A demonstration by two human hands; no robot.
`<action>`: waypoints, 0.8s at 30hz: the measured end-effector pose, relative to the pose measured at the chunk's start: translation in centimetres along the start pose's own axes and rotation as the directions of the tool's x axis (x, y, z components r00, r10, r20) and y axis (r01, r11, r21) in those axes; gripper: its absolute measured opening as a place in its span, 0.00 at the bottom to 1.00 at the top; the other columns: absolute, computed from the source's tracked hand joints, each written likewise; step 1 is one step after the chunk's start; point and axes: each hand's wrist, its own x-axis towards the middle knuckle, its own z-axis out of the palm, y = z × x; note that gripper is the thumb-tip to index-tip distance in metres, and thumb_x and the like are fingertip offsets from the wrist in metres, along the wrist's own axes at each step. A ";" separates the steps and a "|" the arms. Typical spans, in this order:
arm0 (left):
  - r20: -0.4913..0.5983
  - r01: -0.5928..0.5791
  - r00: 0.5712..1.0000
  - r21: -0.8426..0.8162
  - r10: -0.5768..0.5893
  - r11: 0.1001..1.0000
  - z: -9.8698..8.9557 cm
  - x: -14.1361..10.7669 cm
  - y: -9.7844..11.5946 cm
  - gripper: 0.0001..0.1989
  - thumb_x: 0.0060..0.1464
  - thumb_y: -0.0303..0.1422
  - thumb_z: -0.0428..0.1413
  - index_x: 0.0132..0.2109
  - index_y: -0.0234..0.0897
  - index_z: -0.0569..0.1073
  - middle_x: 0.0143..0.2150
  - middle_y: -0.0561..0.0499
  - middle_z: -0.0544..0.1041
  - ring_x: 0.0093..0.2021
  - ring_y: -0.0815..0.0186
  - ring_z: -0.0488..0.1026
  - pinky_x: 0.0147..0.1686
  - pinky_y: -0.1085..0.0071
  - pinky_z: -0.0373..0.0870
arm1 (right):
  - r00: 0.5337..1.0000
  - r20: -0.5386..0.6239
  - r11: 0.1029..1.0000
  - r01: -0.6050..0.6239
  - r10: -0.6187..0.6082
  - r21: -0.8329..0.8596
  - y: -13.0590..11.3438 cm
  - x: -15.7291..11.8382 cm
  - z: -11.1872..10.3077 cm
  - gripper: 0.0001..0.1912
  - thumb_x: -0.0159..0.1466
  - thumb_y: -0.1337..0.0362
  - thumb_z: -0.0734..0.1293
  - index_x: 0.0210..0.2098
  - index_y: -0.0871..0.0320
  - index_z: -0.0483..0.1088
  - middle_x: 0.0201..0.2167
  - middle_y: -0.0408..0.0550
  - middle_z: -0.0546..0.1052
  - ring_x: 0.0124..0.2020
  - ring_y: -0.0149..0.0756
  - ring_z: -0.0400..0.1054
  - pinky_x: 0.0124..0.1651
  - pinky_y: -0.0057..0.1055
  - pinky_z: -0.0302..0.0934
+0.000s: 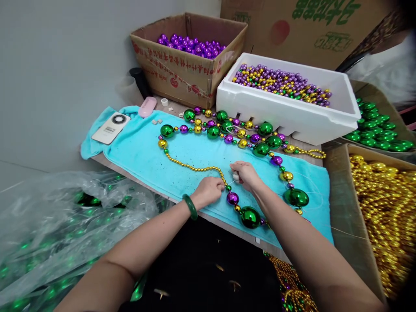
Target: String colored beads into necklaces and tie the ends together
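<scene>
A bead garland (249,217) of green, purple and gold beads loops over a turquoise towel (191,158). Its thin section of small gold beads (195,168) runs down to my left hand (209,190), whose fingers are pinched together at the thread beside a small green bead (228,188). My right hand (246,174) is closed just to the right, with a short pale thread (232,181) stretched between the two hands. Something small and white (235,177) shows at its fingers; I cannot tell whether it is a wrapping or a held piece. A green bangle (190,206) circles my left wrist.
Behind the towel stand a cardboard box (177,80) of purple beads and a white foam box (282,110) of mixed beads. Gold bead strands (386,225) fill a box at right. A white phone-like device (111,128) and pink case (147,107) lie at left.
</scene>
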 end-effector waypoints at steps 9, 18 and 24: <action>0.190 0.133 0.974 -0.022 -0.127 0.991 -1.5 -0.2 0.4 0.10 0.49 0.33 0.53 0.27 0.35 0.77 0.23 0.54 0.73 0.27 0.68 0.67 0.31 0.73 0.60 | 0.996 0.074 0.998 0.043 -0.047 0.049 -1.3 -1.5 0.4 0.19 0.45 0.58 0.72 0.19 0.57 0.56 0.10 0.31 0.52 0.10 0.19 0.45 0.13 0.20 0.34; 0.159 0.013 0.987 0.108 -0.030 0.994 -0.9 -0.3 0.4 0.10 0.49 0.28 0.50 0.28 0.35 0.76 0.29 0.51 0.76 0.31 0.67 0.68 0.33 0.72 0.60 | 1.000 0.014 0.998 -0.028 0.027 0.057 0.0 -0.7 0.2 0.15 0.48 0.62 0.68 0.20 0.57 0.54 0.09 0.31 0.51 0.09 0.19 0.42 0.13 0.20 0.33; 0.277 0.305 0.929 -0.192 -0.247 0.933 -0.9 0.5 0.3 0.07 0.46 0.29 0.53 0.26 0.33 0.74 0.20 0.54 0.70 0.23 0.71 0.64 0.26 0.74 0.59 | 0.999 -0.003 0.998 -0.032 0.032 0.045 -0.2 -0.3 0.0 0.12 0.51 0.64 0.65 0.21 0.57 0.55 0.10 0.31 0.52 0.09 0.19 0.43 0.13 0.21 0.33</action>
